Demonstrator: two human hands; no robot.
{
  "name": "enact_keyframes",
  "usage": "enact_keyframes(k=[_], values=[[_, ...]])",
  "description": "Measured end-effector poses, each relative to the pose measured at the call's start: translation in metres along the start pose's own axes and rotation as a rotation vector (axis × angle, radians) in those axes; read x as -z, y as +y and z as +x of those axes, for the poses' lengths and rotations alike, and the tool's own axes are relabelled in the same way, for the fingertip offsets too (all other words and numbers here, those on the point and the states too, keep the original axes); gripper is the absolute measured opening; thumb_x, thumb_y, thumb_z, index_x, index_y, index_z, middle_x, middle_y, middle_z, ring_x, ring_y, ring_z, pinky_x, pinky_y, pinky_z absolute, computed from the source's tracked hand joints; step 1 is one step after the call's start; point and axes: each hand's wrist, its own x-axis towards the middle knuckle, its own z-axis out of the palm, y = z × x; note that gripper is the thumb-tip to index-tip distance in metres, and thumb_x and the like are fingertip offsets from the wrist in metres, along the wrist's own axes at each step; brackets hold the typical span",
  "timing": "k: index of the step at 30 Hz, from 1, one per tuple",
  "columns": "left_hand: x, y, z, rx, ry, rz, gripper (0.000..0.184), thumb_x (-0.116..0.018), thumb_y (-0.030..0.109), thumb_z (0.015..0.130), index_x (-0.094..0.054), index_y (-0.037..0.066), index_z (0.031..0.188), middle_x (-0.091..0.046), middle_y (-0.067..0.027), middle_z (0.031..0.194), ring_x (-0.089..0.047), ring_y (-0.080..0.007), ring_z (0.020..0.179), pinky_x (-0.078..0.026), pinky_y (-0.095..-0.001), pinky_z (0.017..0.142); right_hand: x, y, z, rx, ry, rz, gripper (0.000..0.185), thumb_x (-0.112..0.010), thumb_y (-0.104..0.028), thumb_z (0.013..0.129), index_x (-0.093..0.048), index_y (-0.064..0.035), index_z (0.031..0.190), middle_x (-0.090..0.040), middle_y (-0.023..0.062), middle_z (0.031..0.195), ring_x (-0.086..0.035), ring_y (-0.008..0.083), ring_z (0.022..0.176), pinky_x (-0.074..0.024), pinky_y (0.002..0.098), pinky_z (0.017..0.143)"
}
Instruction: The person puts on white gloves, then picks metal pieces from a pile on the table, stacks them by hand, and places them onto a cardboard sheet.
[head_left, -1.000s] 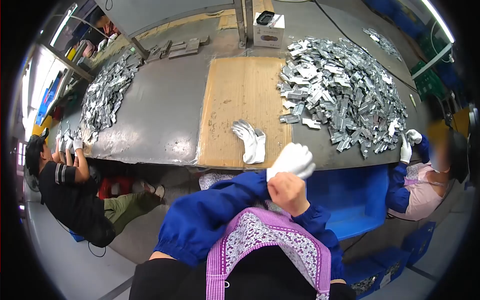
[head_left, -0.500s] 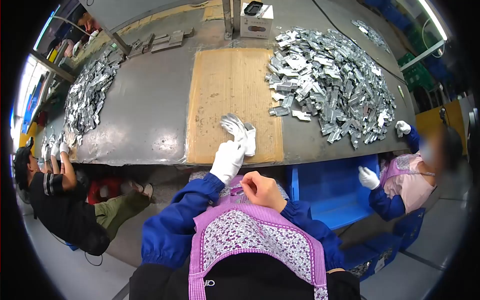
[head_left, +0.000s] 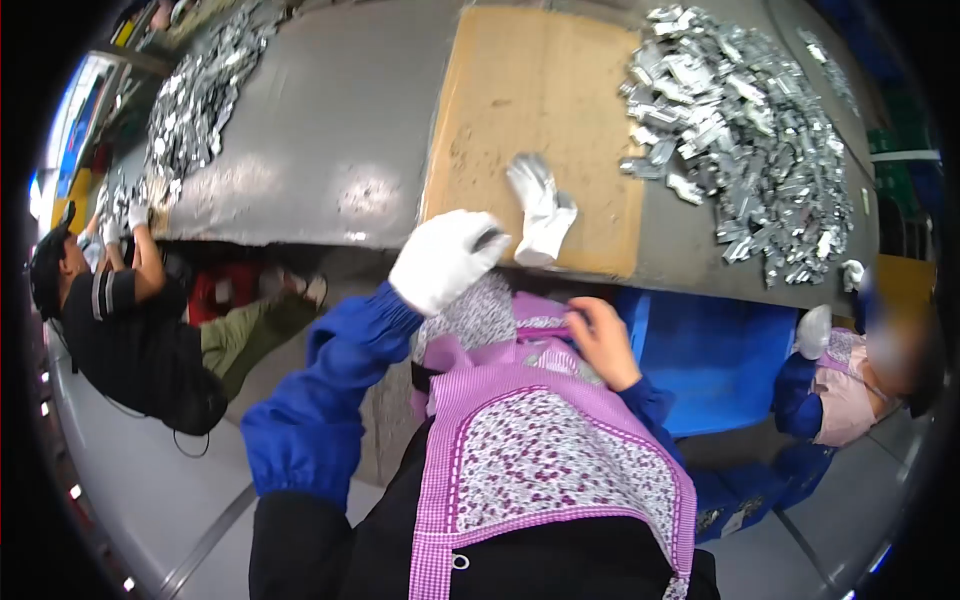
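Note:
My left hand (head_left: 450, 260), in a white work glove and blue sleeve, hovers at the table's near edge. Its fingers are loosely curled with a dark gap between thumb and fingers; nothing shows in them. To its right, a loose white glove (head_left: 542, 210) with greyed fingers lies on the cardboard sheet (head_left: 500, 110), apart from the hand. My bare right hand (head_left: 603, 342) is low at my waist, with its fingertips closed on the purple trim of my flowered apron (head_left: 540, 450). Part of its grip is hidden by the cloth.
Small metal parts form a large pile (head_left: 740, 130) at right and another pile (head_left: 205, 90) at left on the grey table (head_left: 320, 140). A blue bin (head_left: 710, 350) sits below the table edge. One co-worker (head_left: 130, 330) is at left, another (head_left: 840, 385) at right.
My left hand has come off the loose glove and moved left. My right hand has shifted right to the apron's trim. The view has tilted down and turned.

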Motion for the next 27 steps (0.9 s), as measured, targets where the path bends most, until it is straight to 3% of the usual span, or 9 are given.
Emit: enact_keyframes(k=[2, 4, 6, 7, 10, 16, 19, 22, 27], values=[[0.015, -0.023, -0.049, -0.172, -0.158, 0.242, 0.021, -0.059, 0.019, 0.083, -0.063, 0.015, 0.104, -0.061, -0.0127, 0.077, -0.061, -0.0322, 0.068, -0.049, -0.0414, 0.064, 0.017, 0.039, -0.027, -0.127, 0.057, -0.163, 0.03, -0.059, -0.023, 0.087, -0.06, 0.0008, 0.105, -0.063, 0.0183, 0.103, -0.059, 0.034, 0.097, -0.046, 0.0374, 0.085], [0.001, -0.047, -0.098, 0.047, -0.475, 0.524, 0.02, -0.057, 0.023, 0.086, -0.063, 0.018, 0.105, -0.061, -0.0148, 0.074, -0.06, -0.0315, 0.063, -0.049, -0.0394, 0.061, 0.03, 0.075, -0.063, -0.392, -0.071, -0.064, 0.035, -0.058, -0.03, 0.09, -0.061, 0.0018, 0.104, -0.065, 0.0183, 0.093, -0.063, 0.0308, 0.089, -0.0484, 0.0334, 0.078], [-0.031, -0.071, -0.141, 0.272, -0.685, 0.114, 0.024, -0.054, 0.028, 0.091, -0.063, 0.012, 0.106, -0.06, -0.014, 0.07, -0.06, -0.0241, 0.063, -0.049, -0.0332, 0.061, 0.025, 0.103, -0.094, -0.458, -0.141, 0.114, 0.034, -0.06, -0.03, 0.089, -0.061, 0.0013, 0.101, -0.065, 0.0163, 0.088, -0.063, 0.0233, 0.082, -0.0482, 0.0321, 0.074], [-0.052, -0.06, -0.152, 0.753, -0.569, -0.488, 0.03, -0.056, 0.031, 0.092, -0.064, 0.004, 0.102, -0.061, -0.0159, 0.071, -0.06, -0.0174, 0.067, -0.048, -0.0306, 0.065, 0.022, 0.101, -0.1, -0.433, -0.139, 0.091, 0.032, -0.061, -0.029, 0.089, -0.061, 0.0013, 0.099, -0.065, 0.0144, 0.085, -0.062, 0.0214, 0.079, -0.0478, 0.0319, 0.072], [-0.091, -0.029, -0.164, 0.91, -0.112, -0.93, 0.034, -0.058, 0.029, 0.091, -0.063, -0.004, 0.099, -0.066, -0.0158, 0.084, -0.062, -0.0166, 0.077, -0.047, -0.0306, 0.074, 0.006, 0.085, -0.101, -0.407, -0.122, 0.115, 0.027, -0.062, -0.026, 0.088, -0.059, 0.0011, 0.092, -0.063, 0.0089, 0.078, -0.059, 0.0159, 0.071, -0.0462, 0.0307, 0.065], [-0.109, -0.071, -0.206, 0.861, -0.257, -0.272, 0.028, -0.059, 0.024, 0.088, -0.063, -0.002, 0.098, -0.067, -0.0195, 0.087, -0.065, -0.0297, 0.083, -0.048, -0.0346, 0.075, 0.001, 0.102, -0.078, -0.519, 0.356, 0.289, 0.017, -0.059, -0.017, 0.091, -0.054, -0.0033, 0.083, -0.053, 0.0021, 0.062, -0.048, 0.0078, 0.057, -0.0395, 0.0242, 0.054], [-0.075, -0.051, -0.187, 0.65, -0.508, 0.183, 0.032, -0.06, 0.032, 0.086, -0.061, 0.001, 0.095, -0.063, -0.0192, 0.082, -0.061, -0.035, 0.081, -0.047, -0.0397, 0.071, 0.026, 0.077, -0.088, -0.62, 0.14, 0.358, 0.016, -0.06, -0.017, 0.09, -0.054, -0.0025, 0.086, -0.054, 0.0015, 0.066, -0.05, 0.0085, 0.061, -0.0407, 0.0236, 0.056], [-0.017, 0.001, -0.151, 0.469, -0.303, -0.028, 0.024, -0.064, 0.024, 0.081, -0.06, 0.004, 0.093, -0.061, -0.0143, 0.089, -0.059, -0.0317, 0.084, -0.047, -0.04, 0.074, 0.059, 0.007, -0.101, -0.327, -0.192, 0.251, 0.017, -0.064, -0.015, 0.086, -0.056, -0.001, 0.091, -0.056, 0.0027, 0.077, -0.052, 0.0104, 0.068, -0.0434, 0.024, 0.061], [0.037, 0.025, -0.164, 0.297, -0.774, -0.299, 0.049, -0.062, 0.015, 0.078, -0.051, 0.008, 0.125, -0.053, -0.0134, 0.126, -0.051, -0.0303, 0.114, -0.042, -0.0375, 0.096, 0.112, -0.044, -0.129, -0.182, -0.583, 0.255, 0.049, -0.069, -0.012, 0.078, -0.049, -0.0023, 0.122, -0.047, 0.0123, 0.128, -0.04, 0.0274, 0.125, -0.0304, 0.0386, 0.105]])
